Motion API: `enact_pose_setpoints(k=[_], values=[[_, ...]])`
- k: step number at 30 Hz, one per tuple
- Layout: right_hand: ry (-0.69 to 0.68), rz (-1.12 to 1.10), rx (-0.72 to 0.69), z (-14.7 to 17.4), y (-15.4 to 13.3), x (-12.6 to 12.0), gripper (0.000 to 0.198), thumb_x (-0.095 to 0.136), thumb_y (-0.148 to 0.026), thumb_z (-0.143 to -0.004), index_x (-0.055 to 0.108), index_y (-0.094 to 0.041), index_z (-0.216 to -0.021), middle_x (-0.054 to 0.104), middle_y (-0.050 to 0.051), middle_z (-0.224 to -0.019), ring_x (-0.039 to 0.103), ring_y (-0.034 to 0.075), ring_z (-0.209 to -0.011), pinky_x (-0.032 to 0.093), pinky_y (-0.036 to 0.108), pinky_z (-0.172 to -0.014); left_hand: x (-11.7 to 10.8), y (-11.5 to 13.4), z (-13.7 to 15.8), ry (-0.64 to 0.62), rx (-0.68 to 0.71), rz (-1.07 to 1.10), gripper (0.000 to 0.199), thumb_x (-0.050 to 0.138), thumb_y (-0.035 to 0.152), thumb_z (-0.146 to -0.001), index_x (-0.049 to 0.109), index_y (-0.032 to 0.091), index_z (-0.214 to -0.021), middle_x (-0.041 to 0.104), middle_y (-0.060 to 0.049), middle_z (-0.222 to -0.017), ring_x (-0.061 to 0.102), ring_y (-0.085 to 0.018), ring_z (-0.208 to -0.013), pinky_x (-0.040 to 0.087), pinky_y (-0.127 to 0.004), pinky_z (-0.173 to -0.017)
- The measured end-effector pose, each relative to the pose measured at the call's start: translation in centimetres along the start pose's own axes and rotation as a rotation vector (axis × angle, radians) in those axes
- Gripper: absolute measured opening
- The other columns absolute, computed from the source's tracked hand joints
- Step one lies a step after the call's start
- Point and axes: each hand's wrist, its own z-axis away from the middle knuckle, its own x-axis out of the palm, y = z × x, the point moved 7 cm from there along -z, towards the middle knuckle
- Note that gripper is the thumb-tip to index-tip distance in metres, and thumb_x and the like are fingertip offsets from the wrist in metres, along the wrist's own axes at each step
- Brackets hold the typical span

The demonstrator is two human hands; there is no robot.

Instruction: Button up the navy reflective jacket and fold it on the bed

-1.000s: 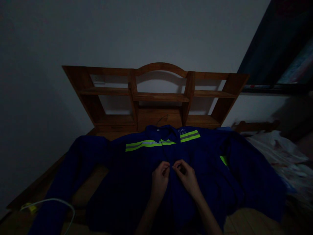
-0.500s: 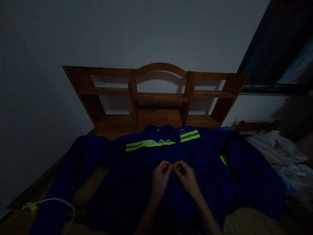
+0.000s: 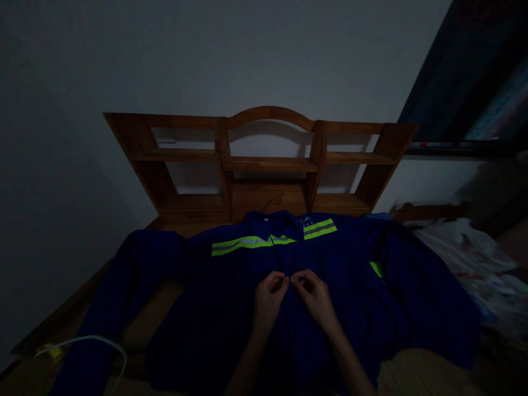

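A dark blue work jacket (image 3: 231, 291) with yellow-green and grey reflective stripes lies spread out, collar away from me and sleeves out to both sides. My left hand (image 3: 270, 294) pinches the fabric at the front opening, below the collar. Close beside it, my right hand (image 3: 312, 294) pinches the other side of that opening. The fingertips of both hands nearly meet. Whatever small part sits between them is too dark to make out.
The jacket lies on a wooden desk (image 3: 406, 371) with a wooden shelf unit (image 3: 270, 163) at its back, against a pale wall. A white cable (image 3: 97, 336) crosses the left sleeve near a yellow object (image 3: 55, 352). Plastic bags (image 3: 474, 247) are piled at the right.
Both hands stay pinched at the jacket's front, with only a very slight shift of the fingers. The view has moved a little.
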Motion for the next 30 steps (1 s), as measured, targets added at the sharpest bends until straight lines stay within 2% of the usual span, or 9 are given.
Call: enact_pose_setpoints(k=[8,15,20,24,30], values=[[-0.01,-0.019,-0.015,0.2,-0.7,0.0,0.017,0.055,-0.035,-0.087,0.064,-0.02,-0.088,0.064,0.002,-0.085,0.059,0.014,-0.07,0.044,0.024,-0.065,-0.3,-1.0,-0.6,0.058,-0.156,0.071,0.023,0.067,0.033,-0.071,0.066,0.014,-0.082,0.068,-0.005,-0.077,0.063,-0.017,-0.073,0.048,-0.024,-0.063],[0.089,-0.053,-0.031,0.2,-1.2,-0.9,0.023,0.055,-0.041,-0.087,0.064,-0.019,-0.088,0.064,0.005,-0.087,0.059,0.016,-0.073,0.046,0.026,-0.067,0.3,-0.9,-0.8,0.093,-0.253,0.224,0.027,0.069,0.033,-0.067,0.065,0.013,-0.084,0.066,-0.003,-0.069,0.062,-0.015,-0.063,0.048,-0.024,-0.058],[0.068,-0.054,-0.024,0.3,-1.0,-0.8,0.023,0.056,-0.041,-0.087,0.064,-0.02,-0.089,0.063,0.004,-0.087,0.059,0.015,-0.074,0.046,0.025,-0.067,0.2,-1.4,-0.5,0.111,-0.209,0.202,0.03,0.069,0.035,-0.069,0.064,0.013,-0.089,0.068,-0.005,-0.074,0.063,-0.015,-0.067,0.046,-0.023,-0.058],[0.043,-0.067,0.001,0.2,-0.7,-0.5,0.023,0.055,-0.039,-0.088,0.062,-0.021,-0.098,0.063,0.004,-0.089,0.059,0.015,-0.077,0.046,0.024,-0.068,0.1,-1.0,-0.2,0.118,-0.14,0.173,0.029,0.066,0.034,-0.073,0.061,0.015,-0.094,0.07,-0.007,-0.083,0.066,-0.018,-0.079,0.048,-0.025,-0.069],[0.034,-0.072,-0.005,0.2,-0.9,-0.4,0.027,0.051,-0.041,-0.09,0.063,-0.02,-0.103,0.064,0.004,-0.089,0.06,0.016,-0.078,0.046,0.025,-0.069,0.3,-0.3,0.1,0.111,-0.108,0.196,0.029,0.069,0.033,-0.071,0.058,0.017,-0.092,0.071,-0.006,-0.082,0.067,-0.019,-0.081,0.05,-0.026,-0.073]])
